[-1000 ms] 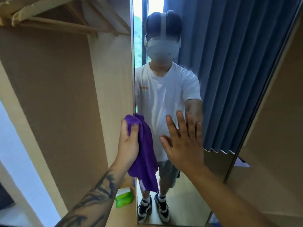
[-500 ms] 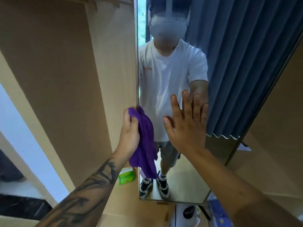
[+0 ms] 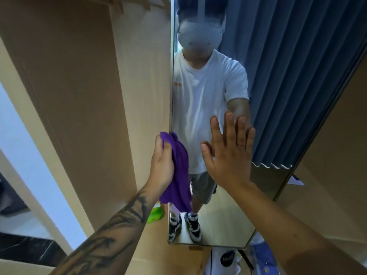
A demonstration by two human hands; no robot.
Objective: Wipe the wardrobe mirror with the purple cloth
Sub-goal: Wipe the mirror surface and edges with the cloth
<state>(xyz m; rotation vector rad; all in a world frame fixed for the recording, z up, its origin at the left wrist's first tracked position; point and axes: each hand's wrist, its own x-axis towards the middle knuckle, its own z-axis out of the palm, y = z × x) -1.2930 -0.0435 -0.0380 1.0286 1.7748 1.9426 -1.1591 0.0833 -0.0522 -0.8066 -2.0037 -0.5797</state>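
The tall wardrobe mirror (image 3: 278,96) fills the middle and right of the head view, its left edge meeting a wooden panel. My left hand (image 3: 161,163) grips the purple cloth (image 3: 178,175) at the mirror's left edge, about mid-height. The cloth hangs down from my fist in front of the glass. My right hand (image 3: 230,153) lies flat on the mirror, fingers straight and pointing up, just right of the cloth. A ring sits on one finger. The glass reflects a person in a white T-shirt and a blue curtain.
A light wooden wardrobe panel (image 3: 143,86) stands left of the mirror with an open compartment beside it. A green pack (image 3: 155,215) lies on the wardrobe floor below my left arm. A white bag with a black round logo (image 3: 226,259) sits under the mirror's lower edge.
The view tilted down over the last second, so the mirror's lower edge came into sight. Both hands kept their places against the mirror; the cloth stays at the left edge.
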